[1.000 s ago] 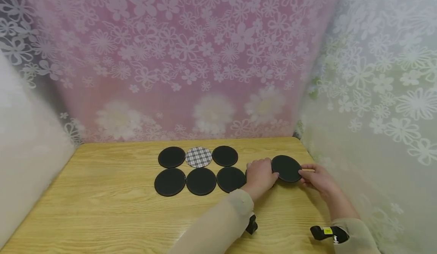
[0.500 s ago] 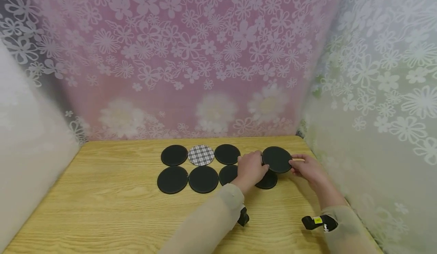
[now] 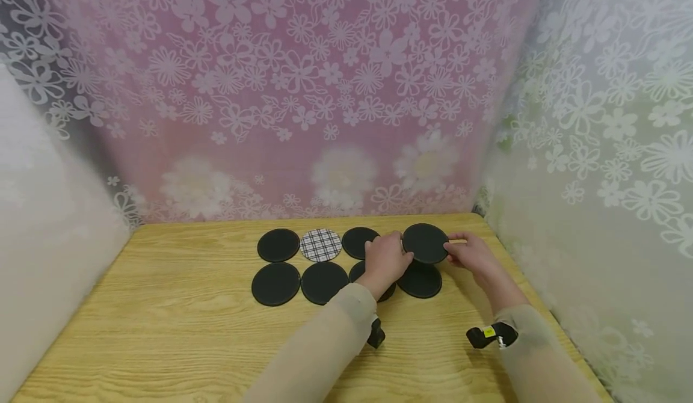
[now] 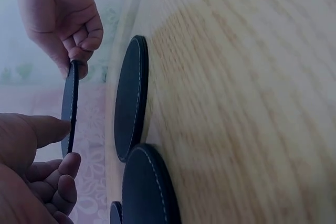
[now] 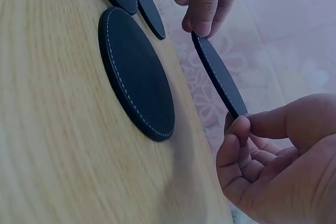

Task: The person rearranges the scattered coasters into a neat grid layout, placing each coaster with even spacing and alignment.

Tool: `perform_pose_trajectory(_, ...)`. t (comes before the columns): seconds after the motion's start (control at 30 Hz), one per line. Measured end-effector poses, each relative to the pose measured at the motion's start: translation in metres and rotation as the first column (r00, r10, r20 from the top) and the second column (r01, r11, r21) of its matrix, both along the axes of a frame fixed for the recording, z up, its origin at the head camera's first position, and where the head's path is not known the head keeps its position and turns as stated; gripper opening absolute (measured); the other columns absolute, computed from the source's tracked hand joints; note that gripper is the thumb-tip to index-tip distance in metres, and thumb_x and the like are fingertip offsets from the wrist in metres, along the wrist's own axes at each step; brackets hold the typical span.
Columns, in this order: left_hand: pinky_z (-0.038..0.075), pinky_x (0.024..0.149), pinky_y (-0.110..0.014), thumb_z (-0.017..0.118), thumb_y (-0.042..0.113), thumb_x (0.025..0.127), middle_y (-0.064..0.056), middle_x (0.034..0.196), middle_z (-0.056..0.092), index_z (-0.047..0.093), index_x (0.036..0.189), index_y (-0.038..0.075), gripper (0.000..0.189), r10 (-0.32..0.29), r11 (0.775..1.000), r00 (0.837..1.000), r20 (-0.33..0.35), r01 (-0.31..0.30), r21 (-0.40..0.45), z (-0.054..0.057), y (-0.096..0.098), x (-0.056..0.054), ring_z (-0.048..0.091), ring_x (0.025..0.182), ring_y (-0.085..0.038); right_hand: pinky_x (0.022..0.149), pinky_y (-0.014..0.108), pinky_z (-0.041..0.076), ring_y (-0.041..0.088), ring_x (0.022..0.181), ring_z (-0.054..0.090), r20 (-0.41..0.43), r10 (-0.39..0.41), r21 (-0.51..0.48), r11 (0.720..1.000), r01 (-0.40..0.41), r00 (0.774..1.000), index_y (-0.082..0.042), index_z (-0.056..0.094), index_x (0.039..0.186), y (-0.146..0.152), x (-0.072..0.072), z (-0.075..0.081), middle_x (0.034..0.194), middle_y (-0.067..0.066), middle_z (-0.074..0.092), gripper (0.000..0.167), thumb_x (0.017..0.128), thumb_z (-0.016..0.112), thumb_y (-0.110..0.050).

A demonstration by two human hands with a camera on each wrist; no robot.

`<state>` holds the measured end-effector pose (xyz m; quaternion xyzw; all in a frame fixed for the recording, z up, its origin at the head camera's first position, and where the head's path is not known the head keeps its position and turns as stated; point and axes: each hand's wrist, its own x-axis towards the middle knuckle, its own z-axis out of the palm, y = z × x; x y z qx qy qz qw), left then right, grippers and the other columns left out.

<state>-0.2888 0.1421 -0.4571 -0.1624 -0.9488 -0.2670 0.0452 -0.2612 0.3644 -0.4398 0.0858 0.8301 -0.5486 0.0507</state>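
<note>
A round black coaster (image 3: 425, 243) with pale edge stitching is held above the table between both hands. My left hand (image 3: 385, 262) pinches its left edge, thumb on the near side. At the opposite edge my right hand (image 3: 474, 255) pinches it between thumb and fingers; the right wrist view shows this right hand (image 5: 283, 156) close up. Just below and nearer lies another black coaster (image 3: 420, 281) flat on the wood. The left wrist view shows the held coaster (image 4: 70, 103) edge-on, apart from the tabletop. My left hand partly covers a front-row coaster (image 3: 360, 269).
Flat on the wooden table (image 3: 178, 331) lie two rows of round coasters. The back row has a checked white coaster (image 3: 320, 245) between a black coaster (image 3: 278, 245) and a second black coaster (image 3: 358, 242). Floral curtains (image 3: 325, 90) hang behind and on the right side.
Both hands have carried the held coaster left and toward the back of the table. The front-row coaster at the right, hidden earlier behind the left hand, now shows.
</note>
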Motion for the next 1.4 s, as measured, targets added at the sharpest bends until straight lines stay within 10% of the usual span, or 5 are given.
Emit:
perform_pose_trajectory(0.33, 0.048, 0.096, -0.049, 0.080, 0.045, 0.104, -0.005, 0.132, 0.071, 0.074, 0.142, 0.021, 0.046, 0.043, 0.998, 0.999, 0.004, -0.043, -0.041, -0.012, -0.015, -0.017, 0.063, 0.118, -0.030, 0.081, 0.034, 0.061, 0.016, 0.083, 0.067, 0.003, -0.006, -0.006, 1.000, 0.006, 1.000, 0.013, 0.039, 0.159, -0.018, -0.021, -0.002, 0.102, 0.008, 0.066, 0.052, 0.116, 0.056, -0.011)
perform_pose_trajectory(1.4, 0.042, 0.104, -0.057, 0.079, 0.040, 0.105, -0.014, 0.144, 0.062, 0.070, 0.148, 0.022, 0.047, 0.061, 0.997, 0.996, 0.068, -0.057, -0.060, -0.024, -0.027, -0.038, 0.054, 0.126, -0.038, 0.068, 0.029, 0.053, 0.017, 0.078, 0.061, 0.072, -0.118, -0.051, 0.991, 0.122, 0.990, 0.006, 0.042, 0.153, -0.035, -0.066, -0.031, 0.105, 0.015, 0.061, 0.042, 0.115, 0.055, -0.005)
